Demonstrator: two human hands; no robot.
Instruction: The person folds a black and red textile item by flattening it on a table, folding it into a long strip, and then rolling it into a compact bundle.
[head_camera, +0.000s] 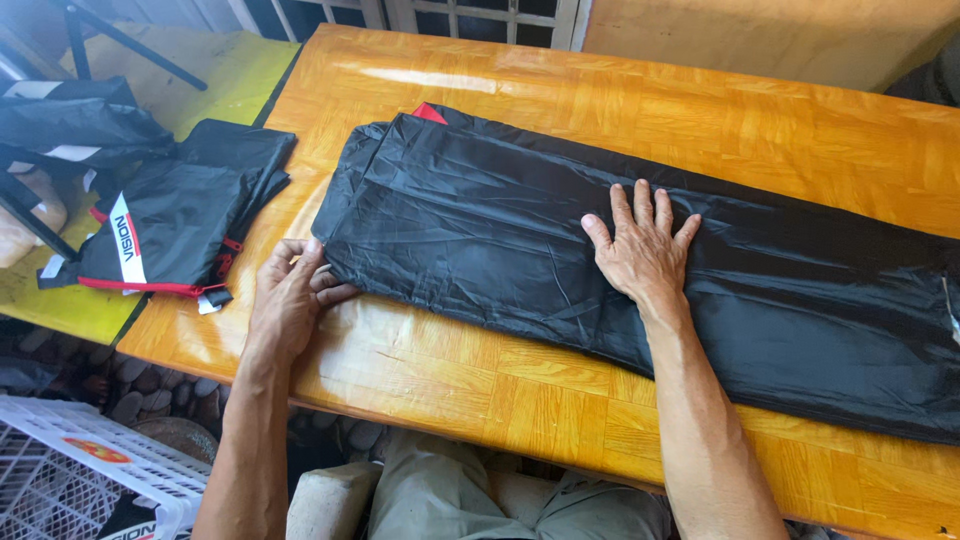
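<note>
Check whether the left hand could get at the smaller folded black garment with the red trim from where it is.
Probably yes: the left hand grips the large black garment's corner, and the folded garment lies just beside it with nothing between.

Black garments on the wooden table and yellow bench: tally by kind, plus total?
Long folded black garment spread on the wooden table, right hand flat on it, left hand at its corner: 1
Folded black garment with red and white trim, at the table's left edge: 1
Bundled black garment, on the yellow bench: 1
Total: 3
</note>
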